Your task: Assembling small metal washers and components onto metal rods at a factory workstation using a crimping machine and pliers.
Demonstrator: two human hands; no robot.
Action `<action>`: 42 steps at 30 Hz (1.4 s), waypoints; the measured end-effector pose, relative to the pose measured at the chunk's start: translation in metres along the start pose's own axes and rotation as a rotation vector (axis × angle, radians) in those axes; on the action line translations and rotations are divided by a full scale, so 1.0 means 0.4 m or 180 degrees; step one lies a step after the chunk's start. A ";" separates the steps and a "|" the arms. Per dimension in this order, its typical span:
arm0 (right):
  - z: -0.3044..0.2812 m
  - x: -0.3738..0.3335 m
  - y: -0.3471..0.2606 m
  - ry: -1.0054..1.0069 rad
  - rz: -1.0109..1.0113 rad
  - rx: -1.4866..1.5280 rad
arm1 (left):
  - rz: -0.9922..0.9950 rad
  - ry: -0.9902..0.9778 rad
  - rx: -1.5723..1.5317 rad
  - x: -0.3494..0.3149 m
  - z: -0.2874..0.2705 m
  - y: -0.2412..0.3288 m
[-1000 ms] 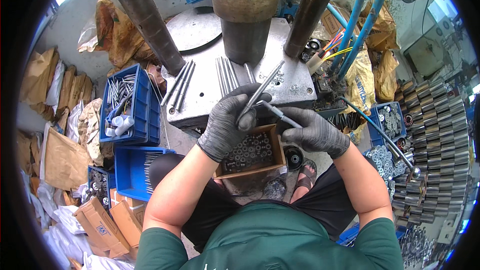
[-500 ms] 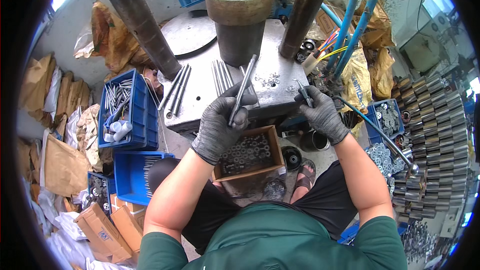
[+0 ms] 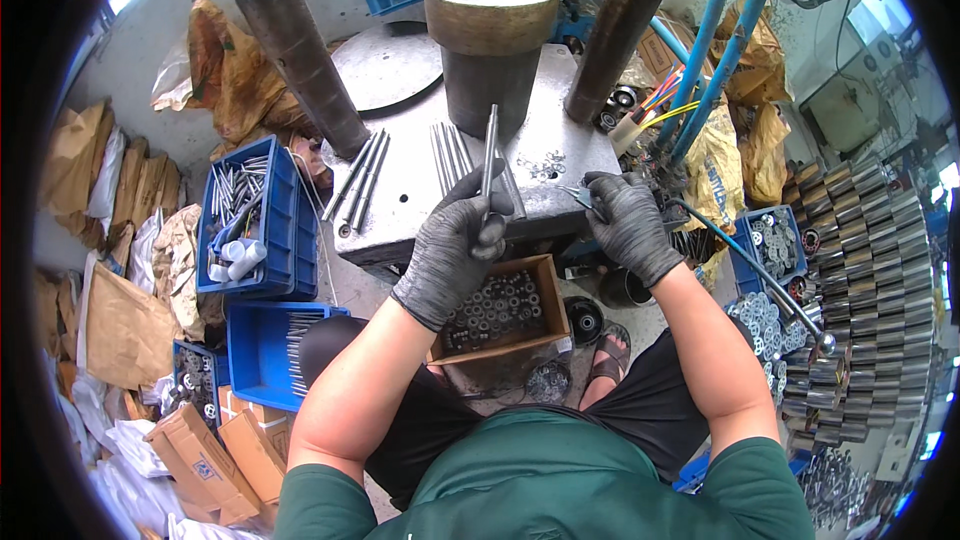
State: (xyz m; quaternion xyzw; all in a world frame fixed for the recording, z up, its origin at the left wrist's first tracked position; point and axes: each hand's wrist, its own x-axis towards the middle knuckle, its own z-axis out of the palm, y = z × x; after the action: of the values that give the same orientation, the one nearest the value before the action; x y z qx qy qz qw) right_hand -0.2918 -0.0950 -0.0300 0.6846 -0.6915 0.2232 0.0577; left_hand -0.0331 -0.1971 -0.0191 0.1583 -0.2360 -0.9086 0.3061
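My gloved left hand (image 3: 457, 242) is closed around a slim steel shaft (image 3: 491, 145), which stands nearly upright above the front edge of the metal press table (image 3: 405, 222). My gloved right hand (image 3: 630, 225) grips what look like small narrow-tipped pliers (image 3: 577, 194), mostly hidden in the palm, tips pointing left. Just beyond those tips, a scatter of small thin rings (image 3: 545, 166) lies on the table. More steel shafts (image 3: 448, 152) lie behind my left hand, and another group of shafts (image 3: 362, 180) is at the table's left.
A thick steel cylinder (image 3: 490, 70) rises mid-table between two dark columns (image 3: 290, 45). Below my hands is a cardboard box (image 3: 500, 350) of small ring-shaped parts. Blue crates (image 3: 285, 230) stand at left; stacked metal cylinders (image 3: 855, 290) and blue hoses (image 3: 735, 40) are at right.
The shaft in my left hand has turned more upright. My right hand has shifted left and swung the plier tips down toward the small rings on the table.
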 end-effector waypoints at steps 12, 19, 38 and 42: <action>0.046 0.034 0.020 0.0000 0.0239 0.0298 | 0.0265 0.0338 0.0151 0.008 -0.011 -0.008; 0.078 0.089 0.049 0.0490 0.1145 0.1366 | 0.0178 0.0537 0.0464 0.017 0.009 -0.033; -0.047 0.031 -0.137 -0.0543 0.1166 0.2998 | 0.0264 0.0425 0.2735 0.038 0.059 -0.075; -0.040 0.013 -0.127 -0.0568 0.1113 0.2894 | 0.0106 0.0183 0.2656 0.032 0.055 -0.076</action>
State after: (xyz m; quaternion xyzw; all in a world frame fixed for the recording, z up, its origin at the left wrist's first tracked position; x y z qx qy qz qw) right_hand -0.2461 -0.0918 -0.0022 0.5306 -0.6309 0.4491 -0.3444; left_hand -0.0671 -0.1766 -0.0187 0.2901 -0.5777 -0.7252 0.2369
